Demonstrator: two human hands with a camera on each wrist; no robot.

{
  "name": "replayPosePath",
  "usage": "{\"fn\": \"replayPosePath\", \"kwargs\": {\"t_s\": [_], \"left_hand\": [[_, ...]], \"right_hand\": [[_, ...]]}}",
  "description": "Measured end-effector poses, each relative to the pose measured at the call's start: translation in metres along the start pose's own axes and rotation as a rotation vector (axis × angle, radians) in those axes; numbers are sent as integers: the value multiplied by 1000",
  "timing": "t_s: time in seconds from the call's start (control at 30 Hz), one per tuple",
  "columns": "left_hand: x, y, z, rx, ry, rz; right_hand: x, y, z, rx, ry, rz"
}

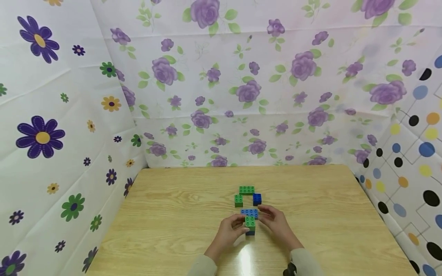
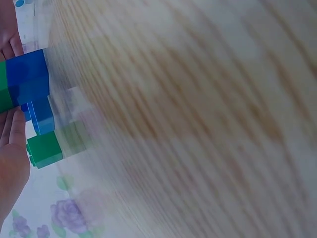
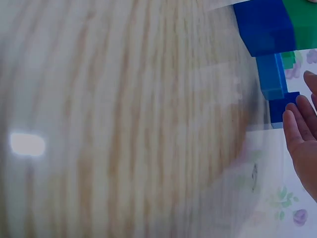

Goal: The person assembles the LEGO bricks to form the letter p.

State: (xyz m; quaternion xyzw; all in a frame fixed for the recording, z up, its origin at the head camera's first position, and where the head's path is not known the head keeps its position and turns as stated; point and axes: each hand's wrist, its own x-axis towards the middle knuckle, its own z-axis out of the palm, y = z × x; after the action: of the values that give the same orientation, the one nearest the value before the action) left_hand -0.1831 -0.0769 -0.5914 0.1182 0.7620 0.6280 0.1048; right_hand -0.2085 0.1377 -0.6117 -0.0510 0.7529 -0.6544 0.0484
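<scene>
My left hand (image 1: 229, 230) holds a small stack, its thumb and fingers at the left side of a green brick (image 1: 250, 223) that sits on a dark blue brick (image 1: 250, 232). In the left wrist view the dark blue brick (image 2: 28, 77) shows beside the fingertips. A lighter blue long brick (image 1: 249, 212) lies just behind the stack. To its right is my right hand (image 1: 276, 222), fingers extended and holding nothing. The right wrist view shows those fingers (image 3: 301, 119) in front of another dark blue brick (image 3: 281, 111).
Farther back on the wooden table (image 1: 172, 207) are a small green brick (image 1: 238, 201), a long green brick (image 1: 246, 190) and a small dark blue brick (image 1: 257, 199). Patterned cloth hangs behind (image 1: 221, 96) and along both sides.
</scene>
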Motion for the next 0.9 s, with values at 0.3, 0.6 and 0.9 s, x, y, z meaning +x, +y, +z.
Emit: {"fn": "replayPosePath", "kwargs": {"t_s": [0.3,0.6,0.9], "left_hand": [[-4,10,0,-7,0,26],[0,0,0,-8,-9,10],[-1,-1,0,-13,0,7]], "right_hand": [[11,11,8,-3,-23,-14],[17,14,16,-80,2,-22],[17,14,20,-136,14,-29]]}}
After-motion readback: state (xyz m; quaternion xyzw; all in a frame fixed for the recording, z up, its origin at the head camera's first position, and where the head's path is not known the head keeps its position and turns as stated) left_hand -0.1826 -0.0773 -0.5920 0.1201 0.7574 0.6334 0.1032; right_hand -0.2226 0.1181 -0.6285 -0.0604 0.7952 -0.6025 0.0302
